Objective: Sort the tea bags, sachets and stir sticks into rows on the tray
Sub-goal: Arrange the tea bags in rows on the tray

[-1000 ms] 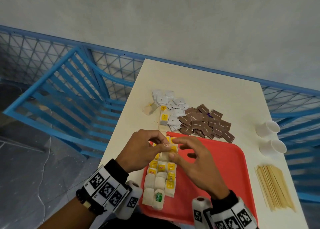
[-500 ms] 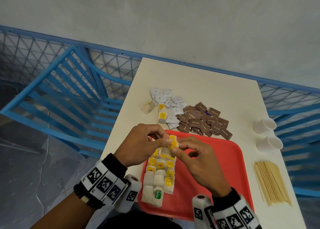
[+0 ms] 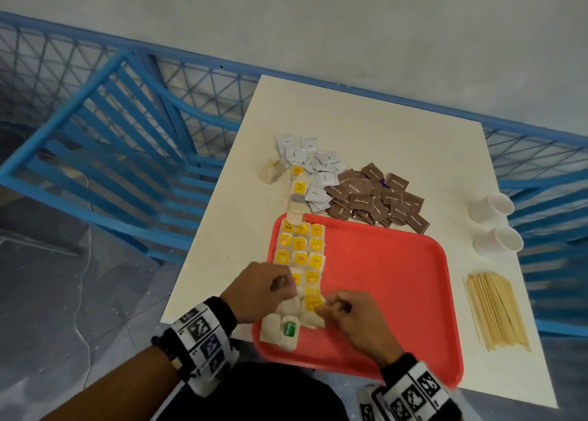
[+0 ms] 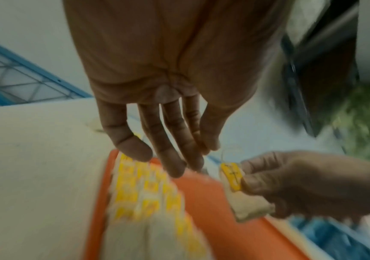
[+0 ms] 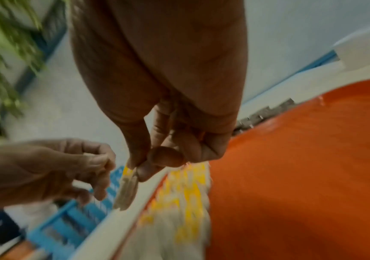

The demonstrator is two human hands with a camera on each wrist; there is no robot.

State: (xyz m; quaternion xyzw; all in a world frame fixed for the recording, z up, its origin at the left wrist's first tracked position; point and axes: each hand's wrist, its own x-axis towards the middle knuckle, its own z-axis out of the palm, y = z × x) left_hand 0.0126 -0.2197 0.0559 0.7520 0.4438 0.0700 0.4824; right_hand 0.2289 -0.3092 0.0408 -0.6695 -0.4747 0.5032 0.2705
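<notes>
Though both wrist views blur, right hand [image 4: 308,184] fingers pinch a tea bag [image 4: 242,191]; left hand [image 4: 157,98] fingers spread.

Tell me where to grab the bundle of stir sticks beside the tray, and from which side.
Take the stir sticks across the middle of the bundle, coming from above with the right hand, which now pinches a tea bag. They lie flat and roughly parallel on the table, fanning slightly, so a mid-length grip should keep them together.

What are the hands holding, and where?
The right hand pinches a tea bag at its yellow-tagged top end; the left hand holds nothing.
</notes>
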